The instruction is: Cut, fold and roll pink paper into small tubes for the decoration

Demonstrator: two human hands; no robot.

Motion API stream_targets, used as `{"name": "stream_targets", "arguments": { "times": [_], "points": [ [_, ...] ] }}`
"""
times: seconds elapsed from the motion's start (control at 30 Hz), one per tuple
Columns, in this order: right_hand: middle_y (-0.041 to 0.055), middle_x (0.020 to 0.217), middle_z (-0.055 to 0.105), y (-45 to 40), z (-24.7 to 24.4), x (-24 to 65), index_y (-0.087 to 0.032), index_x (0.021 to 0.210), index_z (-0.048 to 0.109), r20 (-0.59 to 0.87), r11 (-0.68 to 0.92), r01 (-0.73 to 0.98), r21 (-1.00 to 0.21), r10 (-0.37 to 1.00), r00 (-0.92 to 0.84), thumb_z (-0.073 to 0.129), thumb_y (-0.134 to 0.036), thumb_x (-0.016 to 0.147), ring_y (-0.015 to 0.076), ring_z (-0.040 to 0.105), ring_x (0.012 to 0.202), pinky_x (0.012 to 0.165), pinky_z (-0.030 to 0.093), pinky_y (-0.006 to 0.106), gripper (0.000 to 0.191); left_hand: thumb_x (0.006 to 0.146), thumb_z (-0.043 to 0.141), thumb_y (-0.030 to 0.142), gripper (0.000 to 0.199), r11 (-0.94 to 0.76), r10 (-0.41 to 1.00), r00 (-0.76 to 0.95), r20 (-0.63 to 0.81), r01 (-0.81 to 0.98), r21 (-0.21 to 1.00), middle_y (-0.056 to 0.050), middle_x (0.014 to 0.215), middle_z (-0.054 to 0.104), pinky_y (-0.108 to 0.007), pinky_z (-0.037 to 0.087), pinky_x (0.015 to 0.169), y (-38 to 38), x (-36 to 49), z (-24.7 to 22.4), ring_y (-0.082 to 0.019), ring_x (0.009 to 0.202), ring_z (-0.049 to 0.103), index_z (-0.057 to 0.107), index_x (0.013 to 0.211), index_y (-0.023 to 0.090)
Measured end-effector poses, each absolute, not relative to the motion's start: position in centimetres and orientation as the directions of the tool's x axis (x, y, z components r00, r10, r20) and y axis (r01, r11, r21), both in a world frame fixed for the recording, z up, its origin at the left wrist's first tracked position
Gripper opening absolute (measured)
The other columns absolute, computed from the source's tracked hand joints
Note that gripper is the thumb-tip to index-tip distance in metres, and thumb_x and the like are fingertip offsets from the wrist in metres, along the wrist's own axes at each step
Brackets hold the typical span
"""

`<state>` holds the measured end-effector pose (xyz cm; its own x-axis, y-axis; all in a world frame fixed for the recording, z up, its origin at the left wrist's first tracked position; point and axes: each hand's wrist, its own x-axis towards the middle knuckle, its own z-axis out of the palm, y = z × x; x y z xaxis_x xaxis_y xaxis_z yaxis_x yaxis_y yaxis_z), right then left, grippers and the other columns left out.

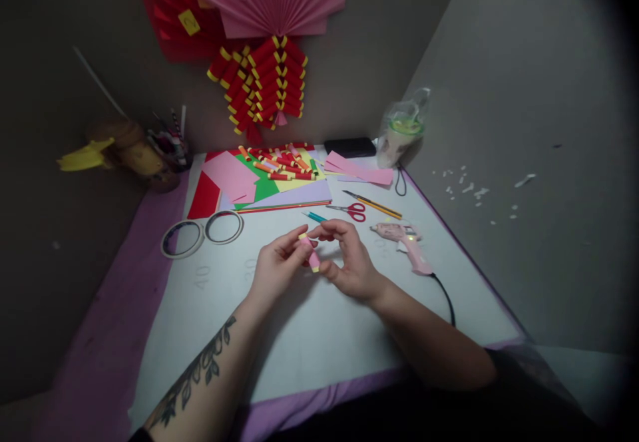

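Note:
A small pink paper roll (pixel 313 259) with yellow bands at both ends is pinched in my left hand (pixel 284 259), above the white mat (pixel 279 355). My right hand (pixel 349 262) is beside it, fingers curved and apart, with the thumb near the roll's lower yellow end; whether the thumb touches it I cannot tell. Beyond my hands lie red-handled scissors (pixel 355 212), a teal pen (pixel 316 217) and a yellow craft knife (pixel 379 207). A pink glue gun (pixel 414 253) rests to the right of my right hand.
Two tape rolls (pixel 182 239) (pixel 224 227) lie left. Coloured paper sheets (pixel 229 176) carry several small paper rolls (pixel 287 177) at the back. Behind stand a bagged cup (pixel 399 139) and a pen holder (pixel 172 146); a black phone (pixel 350 147) lies near the wall.

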<state>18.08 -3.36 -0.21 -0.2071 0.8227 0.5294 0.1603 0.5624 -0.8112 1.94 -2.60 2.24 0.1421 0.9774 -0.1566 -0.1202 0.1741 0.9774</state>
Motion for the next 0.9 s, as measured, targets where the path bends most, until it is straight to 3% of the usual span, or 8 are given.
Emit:
{"name": "stream_targets", "arguments": {
  "times": [0.4,0.9],
  "points": [
    [0.0103,0.110,0.061,-3.4,0.2,17.9,-0.024,0.127,0.034,0.530,0.558,0.072,-0.827,0.815,-0.234,0.055,-0.058,0.084,0.0240,0.060,0.104,0.093,0.045,0.046,0.059,0.072,0.075,0.041,0.052,0.191,0.975,0.152,-0.162,-0.204,0.960,-0.006,0.081,0.072,-0.028,0.049,0.068,-2.2,1.6,0.7,-0.013,0.066,0.061,0.066,0.116,0.016],
    [0.0098,0.106,0.062,-3.6,0.1,18.0,-0.024,0.126,0.034,0.506,0.535,0.080,-0.841,0.830,-0.234,0.054,-0.061,0.083,0.0243,0.060,0.103,0.093,0.046,0.047,0.060,0.071,0.076,0.041,0.052,0.204,0.975,0.148,-0.168,-0.271,0.941,-0.005,0.083,0.071,-0.027,0.050,0.069,-2.2,1.5,0.8,-0.012,0.068,0.061,0.065,0.116,0.017]
  ]
}}
